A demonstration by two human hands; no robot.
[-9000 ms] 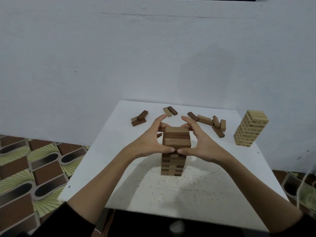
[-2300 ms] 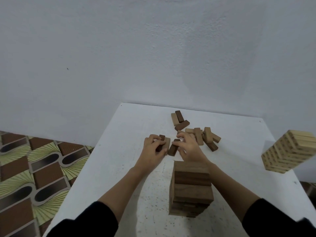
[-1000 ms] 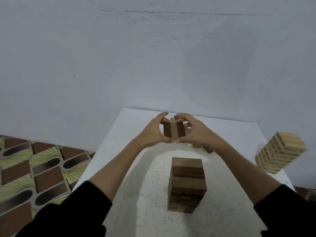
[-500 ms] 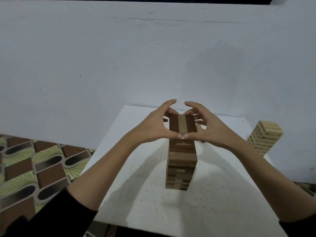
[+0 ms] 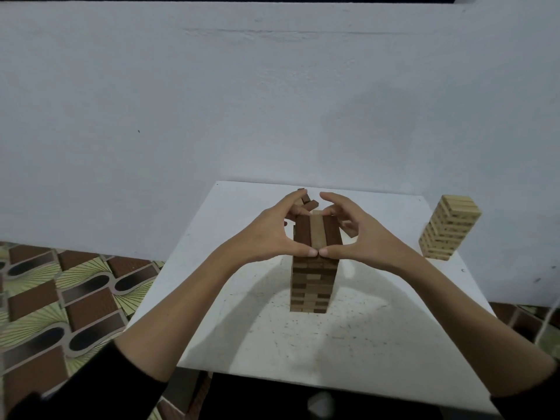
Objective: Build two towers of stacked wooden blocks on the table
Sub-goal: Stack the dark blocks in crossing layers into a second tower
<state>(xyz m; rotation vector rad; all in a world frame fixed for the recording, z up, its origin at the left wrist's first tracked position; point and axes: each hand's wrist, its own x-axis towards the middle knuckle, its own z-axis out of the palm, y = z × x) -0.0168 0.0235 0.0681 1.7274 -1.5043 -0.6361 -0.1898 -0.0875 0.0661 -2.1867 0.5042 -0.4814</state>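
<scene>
Tall tower of mixed dark-brown and tan wooden blocks (image 5: pixel 313 280) standing upright near the middle of the white speckled square counter (image 5: pixel 357 338). Its top layer shows three long blocks side by side: dark, tan, dark. Left hand (image 5: pixel 269 234) and right hand (image 5: pixel 353 234) cup this top layer from either side; each grip is curled round the blocks, thumbs pressed against the near end and touching tip to tip, fingers arched over the far end. Second tower of pale straw-coloured wooden blocks (image 5: pixel 448 230) stands at the counter's far right edge, well apart. Loose dark blocks (image 5: pixel 309 203) lie behind the hands.
</scene>
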